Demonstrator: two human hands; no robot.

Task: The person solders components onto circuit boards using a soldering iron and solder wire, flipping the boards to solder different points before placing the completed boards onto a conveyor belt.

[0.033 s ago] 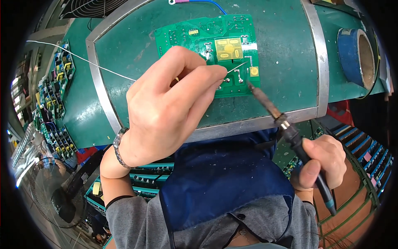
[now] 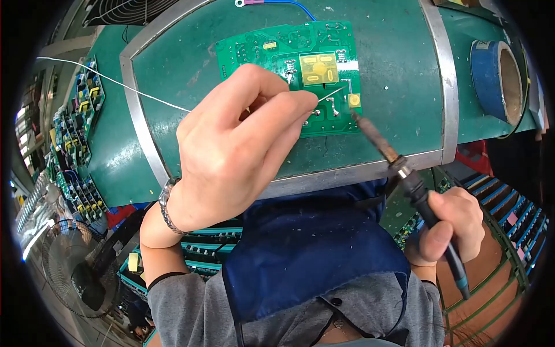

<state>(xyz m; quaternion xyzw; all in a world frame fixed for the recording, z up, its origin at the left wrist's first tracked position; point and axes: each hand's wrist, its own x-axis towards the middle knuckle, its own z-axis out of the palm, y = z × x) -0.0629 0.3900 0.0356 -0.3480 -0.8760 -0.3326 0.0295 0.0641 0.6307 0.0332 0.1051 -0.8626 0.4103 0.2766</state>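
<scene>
A green circuit board (image 2: 272,49) lies flat on a green work surface (image 2: 393,69) framed by a metal strip. My left hand (image 2: 231,144) hovers over the board's lower left part, pinching a thin solder wire (image 2: 330,95) between thumb and forefinger. The wire's free end points at the solder pads near the board's lower right, and its other end trails off to the left. My right hand (image 2: 448,225) grips the black handle of a soldering iron (image 2: 378,141) below the table edge. The iron's tip sits at the board's lower right corner, close to the wire end.
A blue tape roll (image 2: 491,72) stands at the right of the surface. A blue lead with a ring terminal (image 2: 272,3) lies at the far edge. Racks of populated circuit boards (image 2: 75,133) line the left, with a fan (image 2: 75,272) below. Crates of boards (image 2: 514,220) sit at the right.
</scene>
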